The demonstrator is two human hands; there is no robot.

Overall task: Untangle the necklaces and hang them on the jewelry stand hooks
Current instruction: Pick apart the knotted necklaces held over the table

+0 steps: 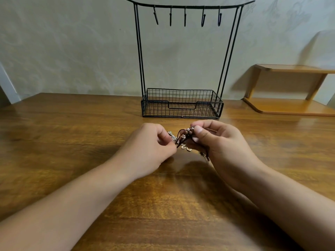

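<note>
A tangle of necklaces [184, 139] hangs between my two hands just above the wooden table [90, 134]: dark brown cord with brown and pale beads, a silvery chain at its left, a gold flower-shaped pendant below. My left hand [150, 151] pinches the cord at the tangle's lower left. My right hand [219, 144] grips the beaded part between thumb and fingers, and cord trails down under its palm. Behind them stands the black wire jewelry stand [182, 104] with a basket base; several bare hooks [184, 16] hang from its top bar.
A small wooden two-tier shelf [291, 105] sits on the table at the back right, against the pale wall. The stand's basket is just beyond my hands.
</note>
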